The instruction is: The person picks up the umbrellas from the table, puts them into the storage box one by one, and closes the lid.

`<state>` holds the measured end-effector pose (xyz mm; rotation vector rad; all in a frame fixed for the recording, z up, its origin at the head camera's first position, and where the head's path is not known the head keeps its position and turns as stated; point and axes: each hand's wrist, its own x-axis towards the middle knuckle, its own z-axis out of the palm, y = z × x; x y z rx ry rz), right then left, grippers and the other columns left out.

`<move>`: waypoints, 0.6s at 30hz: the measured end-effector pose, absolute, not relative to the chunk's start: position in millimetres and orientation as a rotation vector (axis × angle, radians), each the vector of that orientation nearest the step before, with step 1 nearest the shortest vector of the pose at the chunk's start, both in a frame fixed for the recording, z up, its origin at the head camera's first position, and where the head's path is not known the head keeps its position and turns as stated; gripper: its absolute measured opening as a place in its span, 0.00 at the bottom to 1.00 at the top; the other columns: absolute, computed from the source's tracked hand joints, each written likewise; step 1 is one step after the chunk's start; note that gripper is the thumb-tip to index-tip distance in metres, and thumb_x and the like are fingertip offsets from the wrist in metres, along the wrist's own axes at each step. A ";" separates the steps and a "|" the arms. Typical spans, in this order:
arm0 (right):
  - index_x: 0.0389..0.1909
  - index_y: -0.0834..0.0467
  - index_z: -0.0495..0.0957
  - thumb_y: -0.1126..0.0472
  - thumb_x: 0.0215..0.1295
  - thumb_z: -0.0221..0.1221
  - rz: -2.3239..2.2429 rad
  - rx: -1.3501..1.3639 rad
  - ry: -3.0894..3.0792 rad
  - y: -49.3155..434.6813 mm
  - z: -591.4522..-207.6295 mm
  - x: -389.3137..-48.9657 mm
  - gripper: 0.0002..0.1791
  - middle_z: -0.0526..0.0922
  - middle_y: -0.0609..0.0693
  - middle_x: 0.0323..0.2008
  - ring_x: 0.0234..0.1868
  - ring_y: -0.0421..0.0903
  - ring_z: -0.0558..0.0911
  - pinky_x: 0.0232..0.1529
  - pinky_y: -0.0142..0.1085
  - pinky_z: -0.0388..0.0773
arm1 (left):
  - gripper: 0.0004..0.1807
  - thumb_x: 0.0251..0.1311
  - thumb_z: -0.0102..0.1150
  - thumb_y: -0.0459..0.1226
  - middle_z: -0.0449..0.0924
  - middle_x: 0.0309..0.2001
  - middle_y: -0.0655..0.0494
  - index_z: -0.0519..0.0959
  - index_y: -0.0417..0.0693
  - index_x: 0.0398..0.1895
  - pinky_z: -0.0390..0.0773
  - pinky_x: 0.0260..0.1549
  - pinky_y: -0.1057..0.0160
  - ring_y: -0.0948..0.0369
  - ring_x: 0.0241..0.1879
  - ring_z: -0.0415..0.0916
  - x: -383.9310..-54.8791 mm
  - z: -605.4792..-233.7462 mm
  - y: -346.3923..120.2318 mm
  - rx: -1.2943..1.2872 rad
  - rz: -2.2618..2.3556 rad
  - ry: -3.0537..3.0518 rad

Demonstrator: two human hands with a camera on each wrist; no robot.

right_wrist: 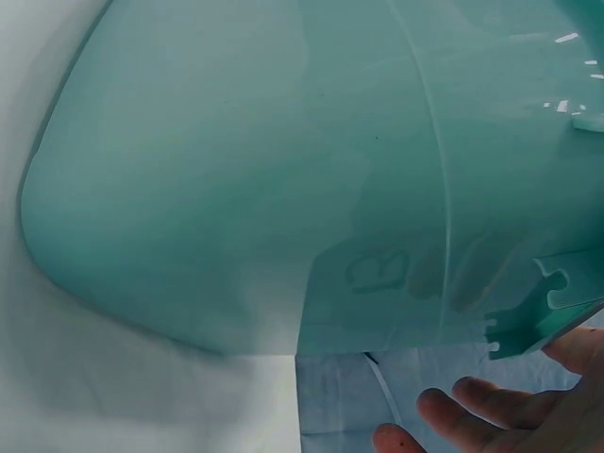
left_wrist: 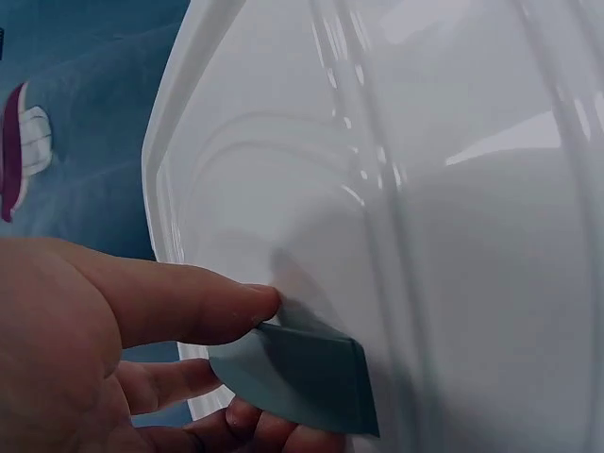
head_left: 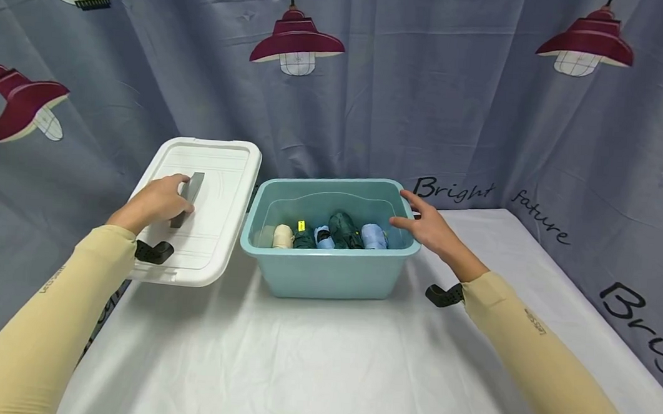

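Note:
My left hand (head_left: 154, 204) holds a white lid (head_left: 220, 188) by its grey handle (head_left: 196, 184), with the thumb on one side and fingers curled on the other. The lid is tilted up, left of a teal plastic storage bin (head_left: 328, 279). In the left wrist view the handle (left_wrist: 302, 373) sits between thumb and fingers. At the bin's right end is my right hand (head_left: 431, 228), its thumb over the rim and its fingers fairly straight. The right wrist view shows those fingers (right_wrist: 491, 415) spread beside the bin's outer wall (right_wrist: 236, 189). Inside lie several rolled bundles: cream (head_left: 282, 236), dark green (head_left: 341, 229) and light blue (head_left: 373, 237).
A white cloth (head_left: 323, 363) covers the table under the bin. Behind it hangs a grey-blue curtain (head_left: 404, 111) printed with lamps and lettering. The lid overlaps the table's left edge, and the bin stands near the back edge.

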<state>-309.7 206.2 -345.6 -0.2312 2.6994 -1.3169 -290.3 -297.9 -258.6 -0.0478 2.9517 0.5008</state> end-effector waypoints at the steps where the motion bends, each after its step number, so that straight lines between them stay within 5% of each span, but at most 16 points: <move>1: 0.82 0.44 0.42 0.43 0.69 0.59 -1.320 -0.232 2.698 206.5 -346.0 -309.3 0.49 0.53 0.62 0.78 0.76 0.64 0.59 0.68 0.64 0.63 | 0.41 0.67 0.54 0.38 0.57 0.71 0.24 0.50 0.33 0.78 0.63 0.62 0.31 0.29 0.69 0.58 -291.6 -253.9 -294.7 -0.045 0.500 2.957; 18: 0.82 0.42 0.43 0.43 0.68 0.60 -1.344 -0.223 2.691 206.7 -345.7 -308.0 0.48 0.55 0.63 0.77 0.74 0.64 0.62 0.68 0.63 0.64 | 0.41 0.66 0.56 0.39 0.72 0.61 0.32 0.52 0.42 0.80 0.69 0.58 0.37 0.41 0.58 0.73 -303.4 -205.5 -223.5 0.233 0.380 3.003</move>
